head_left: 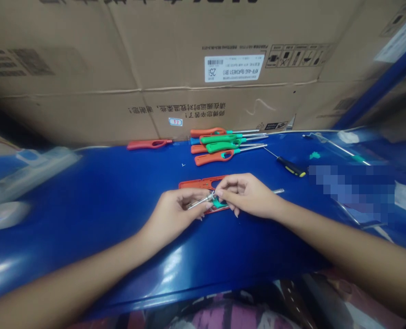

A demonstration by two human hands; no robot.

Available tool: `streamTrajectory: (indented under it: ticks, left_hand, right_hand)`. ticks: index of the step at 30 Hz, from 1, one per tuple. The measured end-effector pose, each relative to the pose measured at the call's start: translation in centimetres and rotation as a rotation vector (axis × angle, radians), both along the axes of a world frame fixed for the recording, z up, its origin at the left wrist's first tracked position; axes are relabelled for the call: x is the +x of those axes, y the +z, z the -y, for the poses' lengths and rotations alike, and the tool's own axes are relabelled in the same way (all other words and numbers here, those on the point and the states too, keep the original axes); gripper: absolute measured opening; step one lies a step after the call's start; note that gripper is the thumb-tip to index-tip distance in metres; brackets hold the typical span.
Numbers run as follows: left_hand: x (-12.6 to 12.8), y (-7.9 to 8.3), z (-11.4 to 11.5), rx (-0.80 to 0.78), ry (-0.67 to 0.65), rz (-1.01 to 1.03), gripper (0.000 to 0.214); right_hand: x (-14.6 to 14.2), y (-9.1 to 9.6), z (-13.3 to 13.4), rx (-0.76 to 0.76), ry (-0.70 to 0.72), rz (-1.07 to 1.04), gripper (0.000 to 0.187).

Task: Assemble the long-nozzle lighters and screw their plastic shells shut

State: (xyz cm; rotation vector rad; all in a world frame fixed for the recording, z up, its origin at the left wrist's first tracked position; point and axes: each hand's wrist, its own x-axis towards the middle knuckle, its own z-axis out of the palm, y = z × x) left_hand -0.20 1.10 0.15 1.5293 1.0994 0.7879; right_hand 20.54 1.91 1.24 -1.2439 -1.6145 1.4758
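Note:
My left hand (175,210) is closed around a slim, silvery, see-through tube (198,201), which slants up toward my other hand. At the tube's upper end, the fingers of my right hand (249,195) are pinched together on a small part I cannot make out. Just beyond and under my fingers lies an opened orange lighter casing (192,184), its middle partly covered by my right hand. A green trigger piece (218,204) shows between my hands. From behind my right hand a metal lighter rod (278,191) sticks out.
Several orange and green stick lighters (219,145) are piled at the back, beside a red one (148,144). A black-and-yellow screwdriver (292,167) lies right of them on the blue table (127,183). A large cardboard box (120,68) walls off the back.

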Motion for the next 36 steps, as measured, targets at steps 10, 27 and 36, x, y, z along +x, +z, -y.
streamTrajectory:
  ticks: [10, 27, 36]
  left_hand:
    - [-0.06, -0.08, 0.22, 0.012, 0.012, 0.012, 0.02]
    - [0.21, 0.1, 0.27, 0.033, 0.026, -0.001, 0.019]
    - [0.18, -0.31, 0.4, 0.069, 0.035, -0.018, 0.022]
  right_hand:
    - [-0.31, 0.04, 0.33, 0.001, -0.019, 0.031, 0.018]
    - [-0.29, 0.09, 0.07, -0.023, -0.019, -0.004, 0.019]
    - [-0.35, 0.08, -0.02, -0.05, -0.021, 0.065, 0.026]
